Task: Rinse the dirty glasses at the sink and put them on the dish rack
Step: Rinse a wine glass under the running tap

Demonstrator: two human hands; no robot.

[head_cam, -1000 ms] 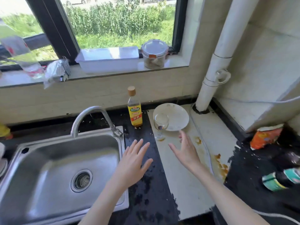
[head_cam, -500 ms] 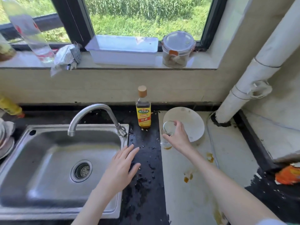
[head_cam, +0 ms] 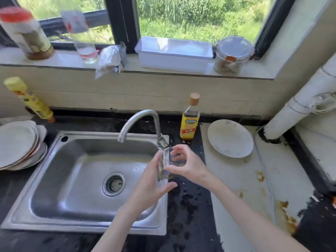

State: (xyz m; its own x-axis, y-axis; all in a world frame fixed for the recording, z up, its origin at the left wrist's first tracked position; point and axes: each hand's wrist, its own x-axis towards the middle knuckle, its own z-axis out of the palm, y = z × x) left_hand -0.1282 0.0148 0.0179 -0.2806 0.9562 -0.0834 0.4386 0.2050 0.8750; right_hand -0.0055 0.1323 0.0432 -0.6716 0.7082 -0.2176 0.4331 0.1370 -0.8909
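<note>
A clear drinking glass [head_cam: 166, 161] with a brownish residue at its bottom is held over the right rim of the steel sink [head_cam: 72, 179], just below the base of the curved faucet [head_cam: 138, 122]. My right hand [head_cam: 189, 163] grips the glass around its upper part. My left hand [head_cam: 154, 180] cups the glass from the left and below, fingers spread against its side. No water runs from the faucet. Another clear glass [head_cam: 87, 51] stands on the windowsill. No dish rack is in view.
Stacked white plates [head_cam: 18, 142] sit left of the sink. A white plate [head_cam: 230, 138] and an oil bottle [head_cam: 190, 119] stand to the right on the stained counter. A yellow bottle [head_cam: 31, 100], jars and a white box [head_cam: 174, 53] line the wall and sill. A white pipe [head_cam: 298, 110] rises at right.
My right hand took hold of the glass beside the white plate and carried it left to the sink's edge. My left hand rose from the counter to meet it.
</note>
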